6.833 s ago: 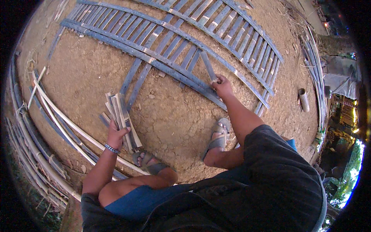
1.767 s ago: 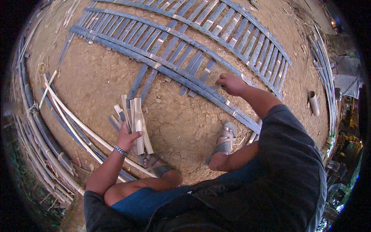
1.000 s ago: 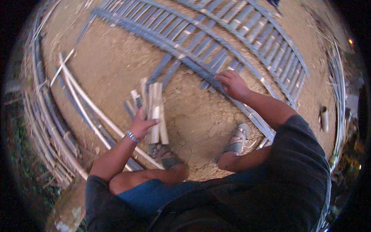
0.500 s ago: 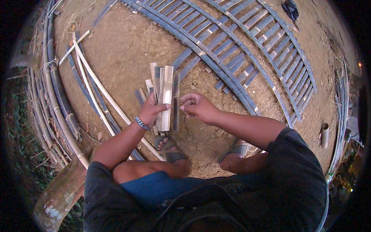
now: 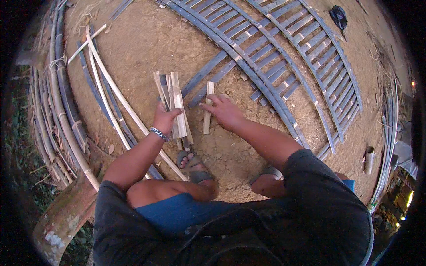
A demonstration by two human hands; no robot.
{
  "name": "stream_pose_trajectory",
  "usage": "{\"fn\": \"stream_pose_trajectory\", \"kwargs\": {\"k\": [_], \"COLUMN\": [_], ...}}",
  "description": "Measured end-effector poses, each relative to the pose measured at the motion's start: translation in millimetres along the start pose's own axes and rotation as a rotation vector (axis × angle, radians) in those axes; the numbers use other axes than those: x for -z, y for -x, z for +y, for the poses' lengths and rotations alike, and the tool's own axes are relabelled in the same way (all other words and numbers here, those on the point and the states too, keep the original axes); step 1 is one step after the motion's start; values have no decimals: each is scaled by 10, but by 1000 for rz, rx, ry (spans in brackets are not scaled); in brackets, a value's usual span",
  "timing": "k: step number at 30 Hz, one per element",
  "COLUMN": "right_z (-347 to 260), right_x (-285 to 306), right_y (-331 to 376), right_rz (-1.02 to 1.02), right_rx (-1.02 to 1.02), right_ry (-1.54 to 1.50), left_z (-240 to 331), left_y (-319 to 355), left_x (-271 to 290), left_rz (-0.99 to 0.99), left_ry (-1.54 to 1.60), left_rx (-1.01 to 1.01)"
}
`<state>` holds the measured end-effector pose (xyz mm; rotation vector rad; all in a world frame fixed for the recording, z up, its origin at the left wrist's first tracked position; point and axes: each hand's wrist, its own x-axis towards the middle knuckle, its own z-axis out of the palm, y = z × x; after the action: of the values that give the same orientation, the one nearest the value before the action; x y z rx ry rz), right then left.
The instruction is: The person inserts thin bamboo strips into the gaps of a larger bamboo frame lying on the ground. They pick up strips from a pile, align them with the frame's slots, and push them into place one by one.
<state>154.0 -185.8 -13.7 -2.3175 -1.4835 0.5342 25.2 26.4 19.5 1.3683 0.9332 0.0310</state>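
Brown earth [image 5: 133,57]; left grip [image 5: 166,118] holds slats [image 5: 177,95]; right grip [image 5: 227,113], one strip [image 5: 207,122].

Split-bamboo slats [image 5: 181,125] look dry and matt (smooth along the faces); the chain bracelet [image 5: 159,134] is shiny metal, the bag [image 5: 338,17] glossy plastic, the earth [image 5: 133,57] rough and crumbly.

You've got soft, dimmish light on the dirt ground [image 5: 137,51], only faint shadows. Yellow lights [image 5: 410,198] glare at your right rim. Fisheye bends straight edges; corners black.
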Motion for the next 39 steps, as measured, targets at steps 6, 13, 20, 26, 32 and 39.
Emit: {"fn": "stream_pose_trajectory", "kwargs": {"k": [6, 13, 20, 26, 32, 39], "right_z": [332, 671, 961, 1539, 2552, 3363], "right_x": [47, 444, 901, 1137, 978, 416], "right_y": [-207, -73, 230, 864, 2044, 2849], "right_rz": [-86, -291, -239, -160, -181, -236], "right_rx": [275, -544, -619, -762, -858, -730], "right_ry": [303, -1366, -1658, -1560, -245, -175], "left_z": [-29, 80, -61, 50, 73, 188], "left_y": [108, 112, -25, 6, 50, 28], "left_x": [45, 219, 132, -36, -88, -420], "left_rz": [-40, 7, -77, -114, -109, -185], "left_ry": [-104, 91, 16, -10, -54, -170], "left_rx": [-100, -2, -5, -43, -34, 2]}}
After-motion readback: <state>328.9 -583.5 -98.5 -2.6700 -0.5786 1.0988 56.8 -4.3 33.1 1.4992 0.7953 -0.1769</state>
